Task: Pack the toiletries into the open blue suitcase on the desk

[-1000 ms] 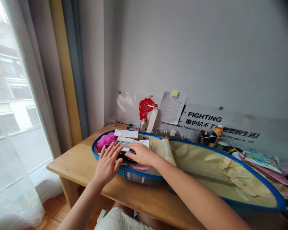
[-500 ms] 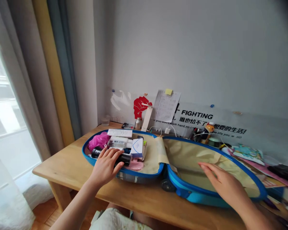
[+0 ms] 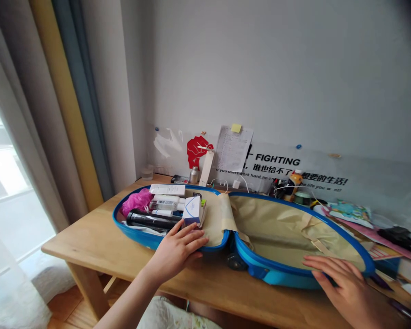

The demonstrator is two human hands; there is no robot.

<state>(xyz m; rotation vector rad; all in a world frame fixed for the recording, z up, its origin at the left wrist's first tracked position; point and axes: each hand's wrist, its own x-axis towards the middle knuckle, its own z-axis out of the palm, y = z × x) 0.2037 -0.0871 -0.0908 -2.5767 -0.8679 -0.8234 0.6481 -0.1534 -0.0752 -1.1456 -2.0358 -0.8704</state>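
Two hands are showing, neither gripping anything. You are holding your left hand [image 3: 181,249] palm down, fingers slightly spread, over the near edge of the left shell [image 3: 137,236] of the blue hard-shell suitcase [image 3: 286,277]. Its fingertips are lying just beside the white-and-blue carton [image 3: 192,209]; contact there, cannot tell. You are holding your right hand [image 3: 344,283] at the near edge of the right shell [image 3: 270,225], fingers extended nearly together, thumb apart; whether it is touching the shell, cannot tell.

The suitcase is lying unfolded across the wooden desk [image 3: 92,240]. In the left shell, a magenta mesh bath puff [image 3: 137,202] is sitting at the far left end, a long white box [image 3: 167,189] is lying along the back, and a clear bottle [image 3: 162,205] is lying in front of it. Nearer you, a black cylinder [image 3: 152,220] is lying lengthwise. A beige strap [image 3: 318,245] is crossing the right shell's lining. Behind, a small silver bottle [image 3: 193,175] is standing near the wall [image 3: 277,82].
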